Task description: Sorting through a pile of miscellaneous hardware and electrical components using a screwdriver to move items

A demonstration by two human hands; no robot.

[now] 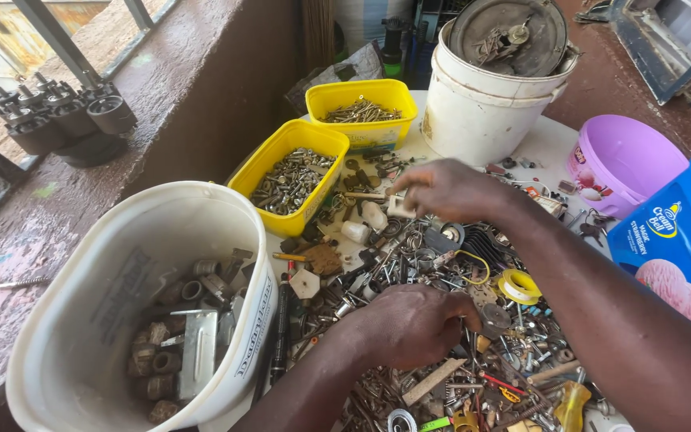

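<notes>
My left hand (409, 324) rests knuckles-up on a heap of mixed hardware (409, 264): screws, washers, springs and small metal parts spread over a white table. Its fingers curl down into the pile; what they grip is hidden. My right hand (449, 190) reaches across to the far side of the heap, fingers pinched near a small white plastic piece (400, 208). Whether it holds that piece I cannot tell. Two yellow tubs hold sorted fasteners, the near tub (291, 178) and the far tub (361, 108).
A big white bucket (121, 304) with pipe fittings stands at the left. A second white bucket (481, 104) with a metal lid is behind. A purple tub (621, 164) and a blue tub (677, 240) are at right. A concrete ledge (161, 104) runs along the left.
</notes>
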